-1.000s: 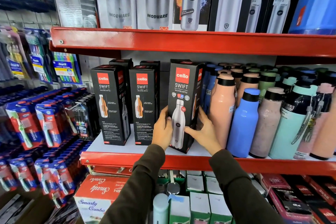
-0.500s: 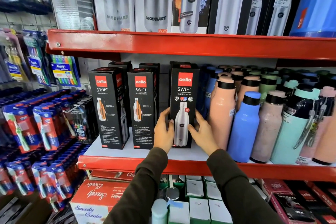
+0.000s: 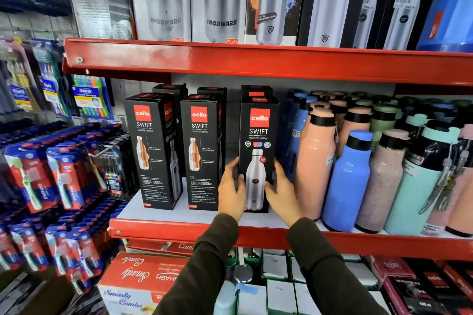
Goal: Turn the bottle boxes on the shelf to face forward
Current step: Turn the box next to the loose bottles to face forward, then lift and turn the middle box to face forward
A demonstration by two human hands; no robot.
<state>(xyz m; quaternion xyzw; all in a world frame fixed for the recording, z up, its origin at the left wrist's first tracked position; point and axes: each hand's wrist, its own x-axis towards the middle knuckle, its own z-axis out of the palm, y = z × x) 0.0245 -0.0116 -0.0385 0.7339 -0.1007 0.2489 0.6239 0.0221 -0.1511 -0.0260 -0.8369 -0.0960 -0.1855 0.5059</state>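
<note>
Three black Cello Swift bottle boxes stand in a row on the red-edged middle shelf (image 3: 256, 235). The right box (image 3: 258, 140) stands upright with its silver-bottle panel facing me squarely. My left hand (image 3: 231, 186) grips its lower left edge and my right hand (image 3: 281, 190) its lower right edge. The middle box (image 3: 202, 151) and the left box (image 3: 153, 148) show a panel with an orange cut-away bottle and small text, each angled so a side face also shows. More black boxes stand behind them.
Loose pink, blue, green and teal bottles (image 3: 348, 181) crowd the shelf right of the held box. Boxed steel bottles (image 3: 220, 0) fill the shelf above. Hanging toothbrush packs (image 3: 61, 176) are to the left. Cartons (image 3: 143, 279) fill the shelf below.
The right box, tilted and turned with a side showing a second ago, has been rotated and set upright, front panel facing me. Both hands stayed on its lower edges.
</note>
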